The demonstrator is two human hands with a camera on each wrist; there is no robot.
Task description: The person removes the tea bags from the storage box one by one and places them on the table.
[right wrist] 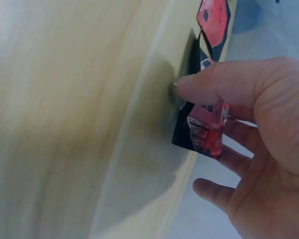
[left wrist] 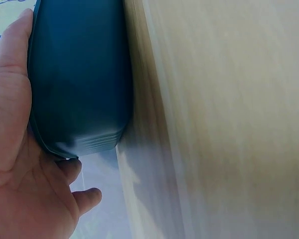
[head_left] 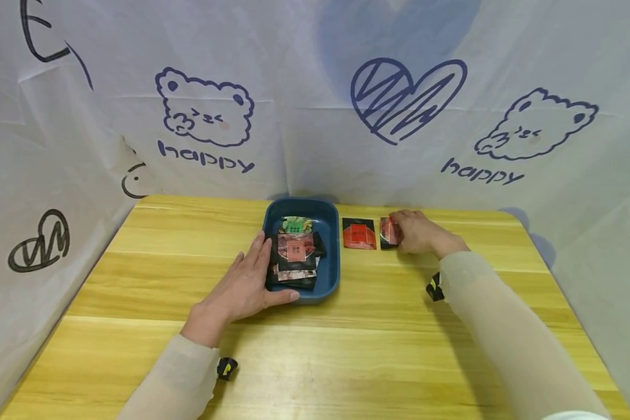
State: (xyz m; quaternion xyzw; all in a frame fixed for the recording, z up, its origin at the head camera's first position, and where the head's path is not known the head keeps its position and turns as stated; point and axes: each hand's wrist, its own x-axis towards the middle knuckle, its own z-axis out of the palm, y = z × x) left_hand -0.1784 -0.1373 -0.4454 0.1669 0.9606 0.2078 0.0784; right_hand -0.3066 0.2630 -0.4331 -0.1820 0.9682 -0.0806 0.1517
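A dark blue plastic tray (head_left: 335, 256) stands near the table's back edge, with several small sachets (head_left: 296, 251) piled inside, their colours black, red and green. My left hand (head_left: 247, 283) rests along the tray's left side, fingers straight at the rim and thumb across the near left corner. To the right of the tray lies a flat red and black sachet (head_left: 359, 234). Beside it my right hand (head_left: 422, 233) pinches another red and black sachet (right wrist: 207, 129) between thumb and fingers. The right wrist view shows this sachet tilted by the table's edge, partly hidden by the thumb.
The wooden table (head_left: 315, 356) ends just behind the tray, against a white cloth backdrop (head_left: 304, 134) with drawn bears and hearts. Black wrist straps (head_left: 436, 287) show beneath both sleeves.
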